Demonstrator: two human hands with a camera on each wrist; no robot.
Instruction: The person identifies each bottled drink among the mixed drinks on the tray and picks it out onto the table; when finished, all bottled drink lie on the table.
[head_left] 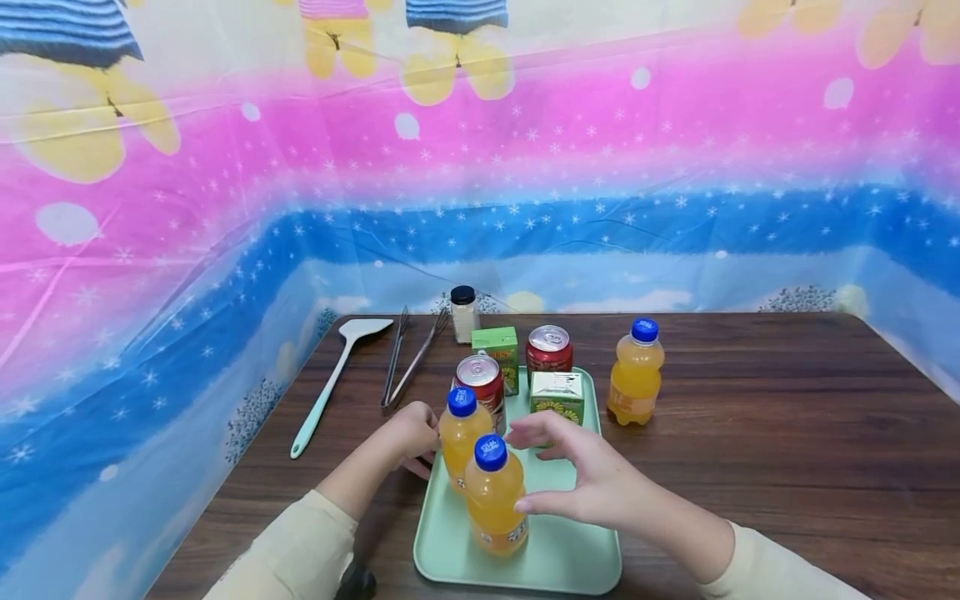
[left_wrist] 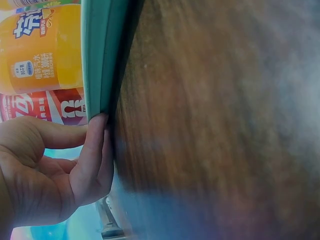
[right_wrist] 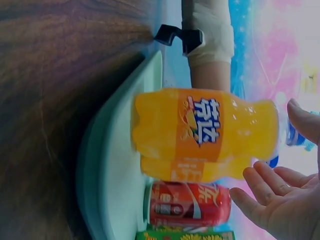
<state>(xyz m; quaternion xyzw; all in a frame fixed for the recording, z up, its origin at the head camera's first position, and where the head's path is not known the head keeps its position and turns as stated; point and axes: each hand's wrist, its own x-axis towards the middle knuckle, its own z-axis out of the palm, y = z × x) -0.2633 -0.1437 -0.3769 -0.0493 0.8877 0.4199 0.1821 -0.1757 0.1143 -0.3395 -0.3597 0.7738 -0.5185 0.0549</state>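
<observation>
From the head, we have two bottles (head_left: pixel 497 508) on the tray (head_left: pixel 570 558), a third bottle (head_left: pixel 635 382) still on the worktop (head_left: pixel 765 417). Left wrist: our left fingers (left_wrist: pixel 91 155) pinch the tray. Right wrist: our right fingers (right_wrist: pixel 262 185) spread by the nearer bottle (right_wrist: pixel 200 132), not gripping.

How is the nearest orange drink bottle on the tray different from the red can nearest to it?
The bottle shows orange drink under a blue cap; the can is red with a silver top. The bottle is taller, with a narrowing neck; the can is shorter and straight-sided. The bottle stands nearer the front of the tray, the can farther back. Both stand upright on it.
</observation>
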